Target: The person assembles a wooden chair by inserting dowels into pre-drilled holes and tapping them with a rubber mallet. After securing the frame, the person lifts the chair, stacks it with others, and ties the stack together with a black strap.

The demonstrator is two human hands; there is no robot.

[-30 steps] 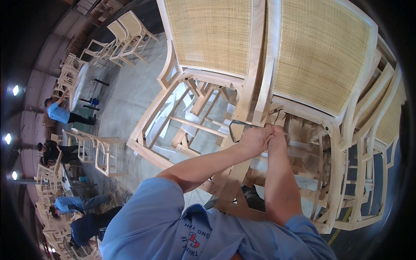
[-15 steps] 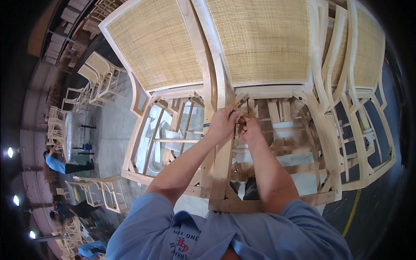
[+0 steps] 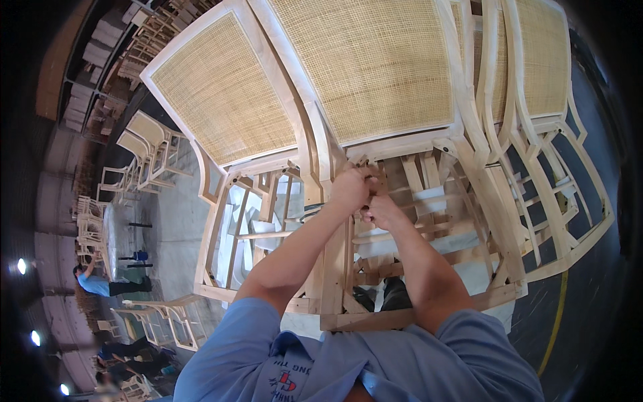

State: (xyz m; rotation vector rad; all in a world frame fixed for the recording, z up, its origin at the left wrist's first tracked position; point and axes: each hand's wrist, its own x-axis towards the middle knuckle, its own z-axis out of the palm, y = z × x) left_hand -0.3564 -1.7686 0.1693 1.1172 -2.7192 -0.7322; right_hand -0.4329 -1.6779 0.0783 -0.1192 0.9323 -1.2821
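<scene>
Directly before me stands a light wooden chair frame with a woven cane back and an open seat frame. My left hand is closed at the inner rear corner of that seat, near the foot of the back post. Just below and to its right, my right hand is also closed, with its fingers curled in. The two hands nearly touch. Whatever they grip is hidden by the fingers and too small to name. A second cane-backed chair stands close against the left side.
More cane-backed chairs crowd in on the right. White sheets lie under the seat frames. Chair frames and stacked chairs stand on the floor to the left. A person in blue works at the far left. A yellow line crosses the dark floor.
My view has turned slightly, so the chairs sit further left and tilted. My right hand has moved slightly down, below the left. Both hands stay by the rear seat corner.
</scene>
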